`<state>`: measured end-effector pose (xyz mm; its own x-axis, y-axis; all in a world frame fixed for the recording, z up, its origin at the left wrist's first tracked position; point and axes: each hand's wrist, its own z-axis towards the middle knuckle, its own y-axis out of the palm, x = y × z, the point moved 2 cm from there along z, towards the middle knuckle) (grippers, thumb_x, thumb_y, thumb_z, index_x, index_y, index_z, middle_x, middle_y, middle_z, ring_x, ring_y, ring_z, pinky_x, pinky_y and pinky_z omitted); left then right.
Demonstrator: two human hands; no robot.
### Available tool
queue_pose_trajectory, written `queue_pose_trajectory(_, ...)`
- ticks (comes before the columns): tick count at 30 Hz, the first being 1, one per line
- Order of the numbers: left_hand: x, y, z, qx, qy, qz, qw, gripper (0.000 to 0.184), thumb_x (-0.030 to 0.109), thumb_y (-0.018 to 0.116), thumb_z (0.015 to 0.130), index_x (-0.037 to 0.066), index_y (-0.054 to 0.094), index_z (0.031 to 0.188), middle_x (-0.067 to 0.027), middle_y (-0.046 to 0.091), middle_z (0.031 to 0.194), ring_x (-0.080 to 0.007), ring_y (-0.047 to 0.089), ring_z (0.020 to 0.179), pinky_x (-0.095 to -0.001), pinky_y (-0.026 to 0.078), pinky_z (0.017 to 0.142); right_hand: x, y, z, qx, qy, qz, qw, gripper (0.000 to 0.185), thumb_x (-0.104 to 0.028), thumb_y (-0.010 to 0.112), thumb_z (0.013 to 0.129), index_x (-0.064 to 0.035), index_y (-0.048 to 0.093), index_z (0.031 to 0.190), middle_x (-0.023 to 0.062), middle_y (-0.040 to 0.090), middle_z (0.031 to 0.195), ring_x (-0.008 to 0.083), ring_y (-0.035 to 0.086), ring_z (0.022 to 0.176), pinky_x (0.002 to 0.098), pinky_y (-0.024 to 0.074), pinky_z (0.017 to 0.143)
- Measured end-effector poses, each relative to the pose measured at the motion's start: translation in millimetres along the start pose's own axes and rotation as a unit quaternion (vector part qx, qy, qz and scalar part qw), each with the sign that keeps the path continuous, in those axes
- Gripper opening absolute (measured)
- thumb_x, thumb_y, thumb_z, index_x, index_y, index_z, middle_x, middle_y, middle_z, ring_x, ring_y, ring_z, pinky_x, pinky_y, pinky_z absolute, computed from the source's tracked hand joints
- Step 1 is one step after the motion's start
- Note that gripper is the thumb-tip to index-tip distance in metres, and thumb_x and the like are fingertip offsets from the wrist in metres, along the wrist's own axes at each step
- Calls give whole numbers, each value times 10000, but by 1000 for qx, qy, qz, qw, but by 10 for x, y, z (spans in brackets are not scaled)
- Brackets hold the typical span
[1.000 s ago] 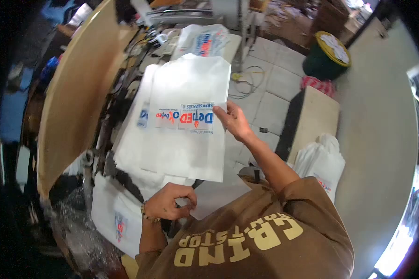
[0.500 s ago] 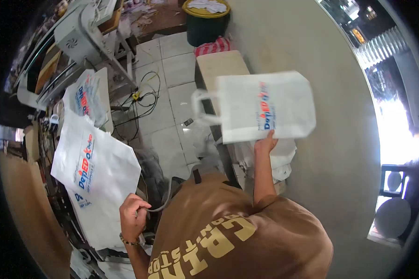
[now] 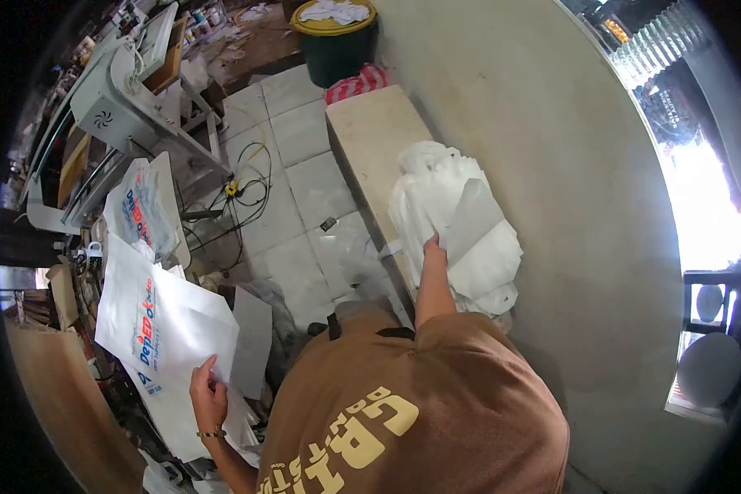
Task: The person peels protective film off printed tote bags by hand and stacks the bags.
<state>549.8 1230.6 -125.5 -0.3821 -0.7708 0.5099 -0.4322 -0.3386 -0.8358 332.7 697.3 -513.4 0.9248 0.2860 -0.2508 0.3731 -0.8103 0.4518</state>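
My left hand (image 3: 209,393), with a beaded bracelet at the wrist, lies over the lower edge of a white printed bag (image 3: 198,317) on the stack at the left, its index finger stretched out. At the right, my right hand (image 3: 435,244) is at the near edge of a pile of white bags (image 3: 424,193) on a pale bench. Its fingers are partly hidden by the white material, so whether they grip a bag cannot be made out. A greyish-white panel (image 3: 472,218) lies folded over that pile.
A grey machine (image 3: 115,107) stands at the upper left, with black cables (image 3: 255,193) on the tiled floor (image 3: 300,132). Beyond the bench (image 3: 375,123) are a red-striped bundle (image 3: 358,84) and a green bin (image 3: 337,59). A wall (image 3: 552,165) runs along the right.
The bag that my right hand held up at the right is now down on the pile on the bench. My left hand has let go of a thin grey strip and moved onto the left stack.
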Motion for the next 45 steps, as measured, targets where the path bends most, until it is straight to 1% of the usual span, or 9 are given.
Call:
queue_pose_trajectory(14, -213, 90, 0, -14, -51, -21, 998, 554, -82, 525, 741, 29, 586, 1281, -79, 520, 804, -191, 505, 662, -309, 457, 623, -301, -181, -373, -149, 361, 232, 891, 670, -528, 360, 994, 72, 600, 1171, 217, 681, 1104, 363, 682, 1006, 458, 618, 801)
queue_pose_trajectory(27, -315, 61, 118, -86, -109, -37, 990, 564, -64, 546, 742, 54, 589, 1292, -22, 496, 707, -130, 484, 600, -275, 440, 577, -910, -49, 150, -59, 227, 341, 910, 396, -215, 395, 1004, 43, 570, 1248, 193, 666, 1149, 304, 696, 968, 476, 599, 825)
queue_pose_trajectory(29, -255, 57, 115, -83, -114, -52, 989, 564, -67, 544, 742, 54, 591, 1290, -20, 500, 708, -128, 488, 603, -274, 441, 580, -1031, -65, 272, -107, -64, -121, 985, 372, -272, 521, 978, 25, 600, 1188, 211, 668, 1095, 317, 687, 903, 447, 589, 754)
queue_pose_trajectory(33, -321, 99, 92, -67, -105, -62, 990, 564, -74, 537, 741, 53, 592, 1288, -14, 502, 706, -123, 493, 606, -269, 442, 581, -1426, -96, -65, 85, -695, -579, 417, 749, -373, 734, 855, -27, 408, 1435, 203, 534, 1326, 363, 588, 1107, 464, 544, 783)
queue_pose_trajectory(36, -268, 91, 95, -69, -97, -41, 992, 561, -75, 531, 745, 52, 588, 1289, -15, 503, 706, -120, 495, 606, -266, 440, 577, -1491, -61, -299, 138, -320, -525, 776, 1013, -427, 800, 784, -146, 206, 1555, 214, 507, 1357, 416, 530, 1178, 487, 554, 716)
queue_pose_trajectory(39, -242, 97, 107, -71, -101, -48, 991, 561, -77, 531, 745, 51, 586, 1288, -17, 508, 703, -119, 496, 604, -266, 438, 576, -1508, -244, 26, -13, -125, -589, 798, 1154, -431, 839, 740, -240, 68, 1577, 201, 488, 1383, 455, 472, 1232, 489, 563, 704)
queue_pose_trajectory(41, -255, 82, 121, -80, -106, -48, 990, 558, -77, 533, 743, 50, 588, 1284, -17, 512, 702, -120, 497, 604, -267, 439, 576, -1464, -225, 129, -68, -119, -626, 768, 1131, -578, 787, 728, -254, 111, 1574, 209, 446, 1442, 469, 355, 1341, 562, 529, 835)
queue_pose_trajectory(43, -218, 71, 158, -91, -108, -48, 989, 556, -77, 535, 741, 49, 589, 1280, -17, 517, 701, -120, 498, 604, -269, 440, 577, -1354, -10, 111, -28, -79, -932, 352, 1141, -762, 687, 678, -277, 162, 1568, 215, 298, 1549, 496, 228, 1413, 675, 378, 998)
queue_pose_trajectory(45, -132, 34, 181, -98, -107, -16, 989, 551, -74, 538, 740, 50, 591, 1274, -17, 526, 696, -120, 501, 600, -271, 441, 577, -1167, 11, -157, -8, -123, -939, 321, 1145, -815, 641, 655, -287, 185, 1563, 204, 218, 1581, 501, 168, 1432, 706, 287, 1035)
